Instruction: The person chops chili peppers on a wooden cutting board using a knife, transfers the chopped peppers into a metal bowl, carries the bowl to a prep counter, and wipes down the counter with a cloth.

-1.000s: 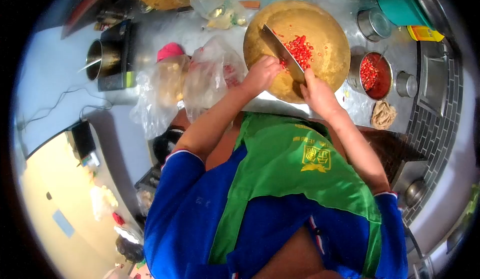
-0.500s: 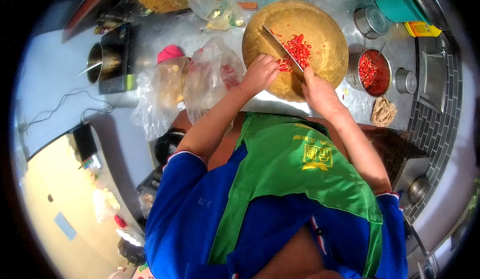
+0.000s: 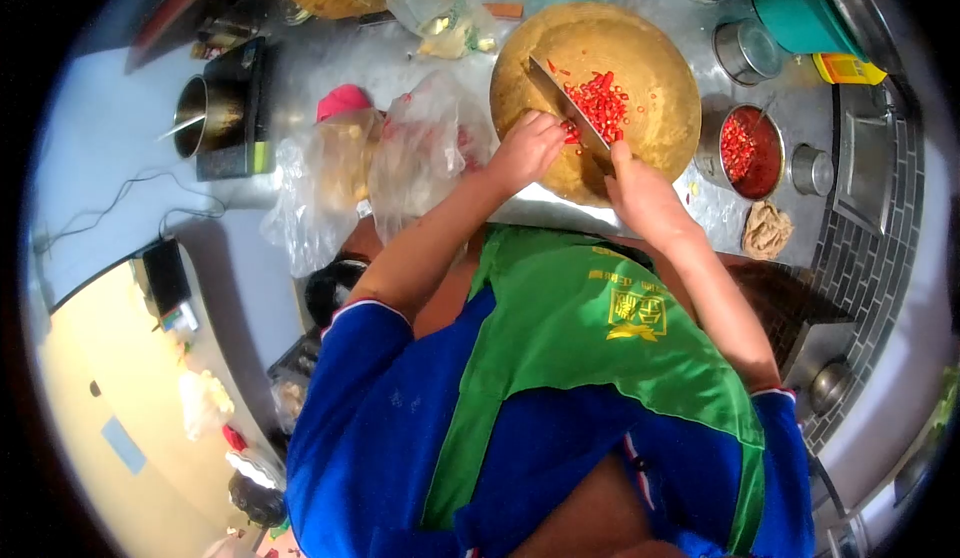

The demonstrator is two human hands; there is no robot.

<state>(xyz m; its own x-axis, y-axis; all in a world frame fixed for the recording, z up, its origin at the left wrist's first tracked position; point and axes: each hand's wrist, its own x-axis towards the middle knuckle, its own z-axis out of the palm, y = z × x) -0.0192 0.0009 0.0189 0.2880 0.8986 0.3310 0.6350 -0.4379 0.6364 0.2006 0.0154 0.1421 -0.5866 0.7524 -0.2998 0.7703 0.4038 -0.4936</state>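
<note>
Two hands: right hand [image 3: 645, 196], fingers closed around a knife [image 3: 569, 104]; left hand [image 3: 527, 150], fingers holding red peppers [image 3: 571, 134] just beside it. Beyond the knife, chopped peppers [image 3: 602, 100] lie heaped on a round board [image 3: 662, 68].

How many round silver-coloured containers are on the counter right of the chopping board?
3: a metal container at the back, a bowl of chopped red chilies nearer, and a small metal cup right of that bowl. More may be hidden.
</note>
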